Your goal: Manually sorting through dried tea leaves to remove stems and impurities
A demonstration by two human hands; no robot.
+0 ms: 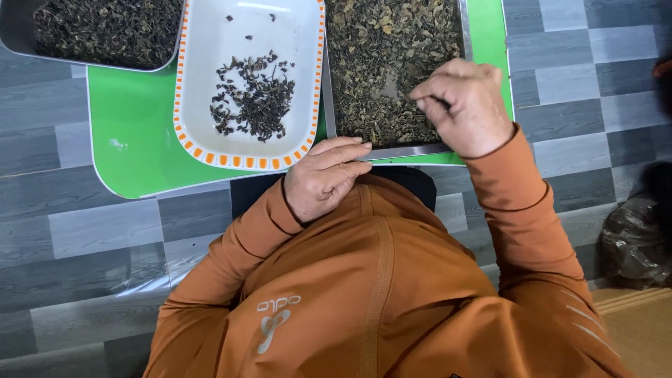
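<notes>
A metal tray (402, 151) full of dried greenish-brown tea leaves (385, 63) lies on a green table (133, 133). My right hand (465, 105) hovers over the tray's right side, fingers curled and pinched together at the leaves; whether a leaf is between them cannot be made out. My left hand (323, 175) rests at the tray's near edge, fingers loosely extended, holding nothing. To the left stands a white rectangular dish with an orange-dotted rim (203, 150) holding a small pile of darker leaves (253, 98).
Another metal tray (10, 38) of dark leaves sits at the far left of the table. Grey plank flooring surrounds the table. A dark plastic bag (633, 241) lies on the floor at the right. My orange sleeves and torso fill the lower frame.
</notes>
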